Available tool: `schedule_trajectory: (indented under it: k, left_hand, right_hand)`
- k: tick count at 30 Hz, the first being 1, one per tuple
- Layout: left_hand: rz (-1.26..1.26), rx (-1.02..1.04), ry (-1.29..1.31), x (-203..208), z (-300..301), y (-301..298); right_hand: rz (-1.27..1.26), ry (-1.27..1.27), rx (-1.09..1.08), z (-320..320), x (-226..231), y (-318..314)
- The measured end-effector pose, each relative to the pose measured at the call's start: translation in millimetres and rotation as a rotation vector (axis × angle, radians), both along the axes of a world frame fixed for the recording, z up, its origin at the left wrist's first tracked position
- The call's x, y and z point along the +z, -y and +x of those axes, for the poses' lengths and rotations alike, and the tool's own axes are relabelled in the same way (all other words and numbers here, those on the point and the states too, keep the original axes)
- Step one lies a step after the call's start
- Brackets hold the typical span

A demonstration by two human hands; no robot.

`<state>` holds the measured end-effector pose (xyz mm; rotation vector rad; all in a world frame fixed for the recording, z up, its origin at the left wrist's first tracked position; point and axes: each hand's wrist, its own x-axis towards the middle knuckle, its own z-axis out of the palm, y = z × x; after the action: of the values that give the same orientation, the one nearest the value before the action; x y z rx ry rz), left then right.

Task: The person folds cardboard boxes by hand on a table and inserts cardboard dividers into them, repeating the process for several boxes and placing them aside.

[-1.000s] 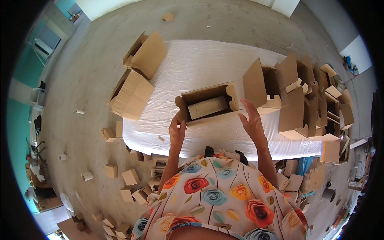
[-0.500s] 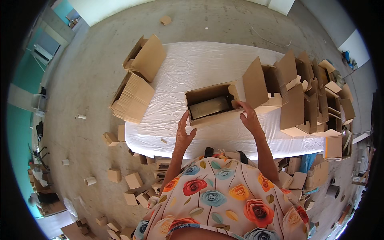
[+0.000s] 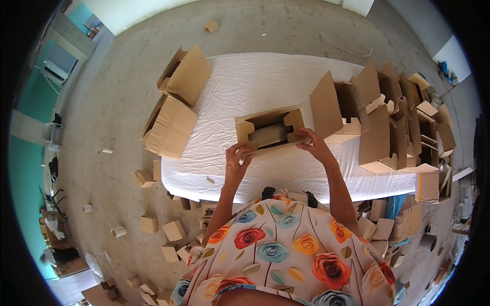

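Observation:
A brown cardboard box [image 3: 240, 127] stands with its top open in the middle of the white-covered table [image 3: 245, 76]. Inside lies a smaller grey-brown block-shaped item [image 3: 270, 134], partly covered by the two notched side flaps that lean inward. At the box's near left corner, my left hand [image 3: 237, 159] pinches the front edge, its thumb toward the front panel. My right hand [image 3: 313, 145] holds the near right corner with bent fingers by the right side flap.
Several open cardboard boxes [image 3: 376, 135] crowd the table's right side. Two more open boxes [image 3: 173, 125] stand at its left edge. A small scrap [image 3: 210, 180] lies on the cloth near the front. Small cartons [image 3: 174, 230] and white tubes [image 3: 118, 231] are scattered on the floor.
The left side flap has come up and now leans inward over the item, like the right one. My left hand has closed on the box's front edge; my right hand has moved slightly left.

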<state>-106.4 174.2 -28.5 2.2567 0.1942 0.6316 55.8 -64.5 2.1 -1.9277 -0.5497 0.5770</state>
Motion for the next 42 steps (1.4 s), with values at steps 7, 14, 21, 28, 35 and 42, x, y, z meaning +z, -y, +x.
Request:
schedule_trajectory:
  k: [7, 14, 21, 28, 35, 42]
  left_hand:
    - [-0.284, 0.167, -0.135, -7, 20, -11]
    - [-0.260, 0.085, -0.314, 14, 49, -35]
    - [-0.183, -0.014, -0.176, 3, 50, -42]
    - [-0.120, 0.053, -0.161, 1, 40, -22]
    - [-0.187, 0.060, -0.044, -28, 38, -21]
    - [-0.259, 0.092, -0.064, -34, 19, -35]
  right_hand:
    - [-0.042, 0.113, -0.186, -1, -9, -16]
    - [-0.043, 0.368, -0.302, 4, -29, -24]
    - [-0.091, 0.368, -0.328, -1, -25, -29]
    - [-0.253, 0.735, -0.392, -9, -36, -24]
    - [-0.090, -0.428, -0.410, -19, -21, -24]
    - [0.024, -0.186, -0.248, 4, -44, -43]
